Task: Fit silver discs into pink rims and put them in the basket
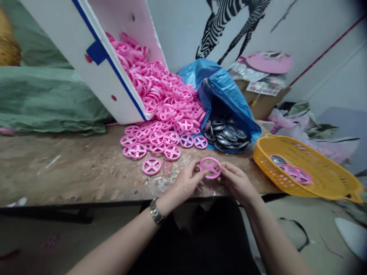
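Observation:
Between my two hands is a pink plastic wheel (pixel 210 167) with crossed spokes, held above the front of the bench. My left hand (pixel 187 178) grips its left side, the thumb resting on the spokes. On the rim's right edge, the fingers of my right hand (pixel 235 179) are pinched. A single loose pink ring (pixel 151 166) lies flat to the left of my hands. Behind it, a big heap of like pink rings (pixel 172 110) spills from a tipped white foam box (pixel 114 88). Dark round discs (pixel 228 133) lie in the mouth of a blue plastic bag (pixel 229 91).
A yellow perforated basket (pixel 329 175) at the right holds a few pink and dark pieces and overhangs the edge of the wooden bench (pixel 86 164). Green sacking (pixel 48 99) lies at the left. A cardboard box (pixel 263 99) stands behind the bag against the wall.

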`<state>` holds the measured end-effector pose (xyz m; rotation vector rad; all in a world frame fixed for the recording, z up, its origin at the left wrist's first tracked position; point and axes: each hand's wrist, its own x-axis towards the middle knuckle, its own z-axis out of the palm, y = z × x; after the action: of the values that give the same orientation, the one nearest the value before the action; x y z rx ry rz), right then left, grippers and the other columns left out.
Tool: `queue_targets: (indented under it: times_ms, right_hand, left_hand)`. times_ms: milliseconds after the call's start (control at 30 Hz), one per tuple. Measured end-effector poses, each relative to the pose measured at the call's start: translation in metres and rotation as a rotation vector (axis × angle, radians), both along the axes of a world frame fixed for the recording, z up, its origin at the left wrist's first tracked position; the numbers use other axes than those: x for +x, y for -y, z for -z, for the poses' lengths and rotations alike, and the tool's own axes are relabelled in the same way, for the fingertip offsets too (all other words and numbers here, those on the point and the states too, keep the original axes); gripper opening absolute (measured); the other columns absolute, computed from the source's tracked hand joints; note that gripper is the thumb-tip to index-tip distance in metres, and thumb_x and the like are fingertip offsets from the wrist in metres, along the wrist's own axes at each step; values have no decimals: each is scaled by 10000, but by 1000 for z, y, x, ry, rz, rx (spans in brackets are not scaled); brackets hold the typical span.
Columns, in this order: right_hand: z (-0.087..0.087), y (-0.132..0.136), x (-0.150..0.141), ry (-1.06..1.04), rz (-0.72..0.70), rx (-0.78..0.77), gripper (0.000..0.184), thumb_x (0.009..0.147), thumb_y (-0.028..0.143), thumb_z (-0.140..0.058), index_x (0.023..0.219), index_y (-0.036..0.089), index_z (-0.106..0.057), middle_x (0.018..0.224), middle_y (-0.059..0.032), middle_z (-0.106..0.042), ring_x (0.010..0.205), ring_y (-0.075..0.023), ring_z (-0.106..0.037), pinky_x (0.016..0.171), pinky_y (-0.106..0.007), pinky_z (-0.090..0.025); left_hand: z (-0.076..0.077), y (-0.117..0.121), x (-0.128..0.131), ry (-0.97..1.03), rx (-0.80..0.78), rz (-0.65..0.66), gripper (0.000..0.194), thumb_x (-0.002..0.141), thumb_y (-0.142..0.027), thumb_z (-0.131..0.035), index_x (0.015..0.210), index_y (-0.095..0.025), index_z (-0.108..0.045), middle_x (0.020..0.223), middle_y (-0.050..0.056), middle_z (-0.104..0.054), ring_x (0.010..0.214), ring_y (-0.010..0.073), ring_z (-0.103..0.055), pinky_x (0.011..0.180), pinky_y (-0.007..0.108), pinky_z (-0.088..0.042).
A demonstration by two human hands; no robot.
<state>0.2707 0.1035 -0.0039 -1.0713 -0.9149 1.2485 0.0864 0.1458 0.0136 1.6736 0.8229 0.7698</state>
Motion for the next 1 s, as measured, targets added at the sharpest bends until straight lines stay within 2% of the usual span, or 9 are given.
queue_targets:
  times_ms: [100, 267, 333, 467, 533, 633, 800, 900, 1000]
  right_hand:
    - [-3, -5, -2, 43, -44, 6, 409, 698, 540, -801, 823, 171, -677, 747, 8, -594, 641, -92, -478, 593, -203, -381]
    - [1, -18, 3, 285, -101, 82, 376, 815, 546, -658, 845, 171, -661, 708, 3, -592, 613, -118, -492, 571, -234, -370]
    - [0, -26, 7, 521, 52, 178, 311, 868, 480, -591, 869, 177, -660, 768, -22, -634, 670, -154, -549, 626, -270, -419]
    - [-6, -47, 24, 1201, 526, 348, 189, 904, 271, -558, 1036, 173, -651, 1058, -97, -663, 924, -230, -607, 802, -334, -447]
    - [-10, -60, 34, 1495, 623, 307, 210, 895, 223, -580, 1088, 172, -645, 1128, -115, -640, 981, -251, -594, 791, -336, -436]
    - [-12, -78, 45, 1750, 620, 245, 163, 886, 205, -602, 1038, 183, -659, 1112, -108, -636, 966, -247, -587, 725, -319, -414]
    - [-11, -86, 55, 1751, 644, 307, 147, 934, 229, -534, 939, 188, -675, 995, -91, -660, 871, -219, -588, 686, -312, -389]
    - [-14, -81, 60, 1544, 710, 423, 194, 948, 258, -501, 920, 184, -678, 969, -101, -673, 869, -227, -596, 737, -321, -411]
    - [-20, -72, 63, 1209, 743, 476, 189, 929, 308, -530, 904, 185, -671, 920, -87, -689, 870, -234, -617, 783, -338, -444]
  left_hand:
    - [3, -1, 2, 133, -243, -74, 380, 844, -434, -620, 1097, -160, -546, 790, 3, -599, 576, 123, -621, 457, 209, -501]
    - [1, -1, 4, 190, -321, -109, 414, 740, -447, -715, 984, -158, -545, 728, -11, -634, 531, 104, -612, 466, 201, -525]
    - [0, -2, 5, 194, -327, -109, 422, 723, -464, -723, 954, -148, -567, 702, -14, -639, 502, 94, -597, 455, 195, -521]
    - [2, -2, 5, 235, -335, -157, 412, 711, -490, -724, 881, -152, -562, 662, -25, -633, 488, 93, -599, 449, 187, -522]
    - [5, -1, 5, 256, -332, -175, 421, 707, -496, -727, 884, -154, -557, 665, -25, -640, 499, 92, -607, 459, 183, -529]
    - [8, -1, 4, 263, -313, -178, 434, 707, -506, -726, 888, -148, -560, 656, -21, -640, 498, 90, -607, 461, 180, -534]
    - [9, -2, 1, 273, -329, -170, 454, 698, -517, -738, 894, -149, -557, 653, -27, -628, 481, 95, -613, 442, 184, -533]
    - [8, -1, 1, 272, -323, -151, 417, 732, -487, -715, 917, -142, -570, 653, -27, -629, 475, 90, -613, 441, 176, -532]
    - [5, 0, 0, 262, -331, -150, 392, 760, -442, -699, 971, -135, -575, 667, -15, -649, 479, 96, -627, 437, 171, -528]
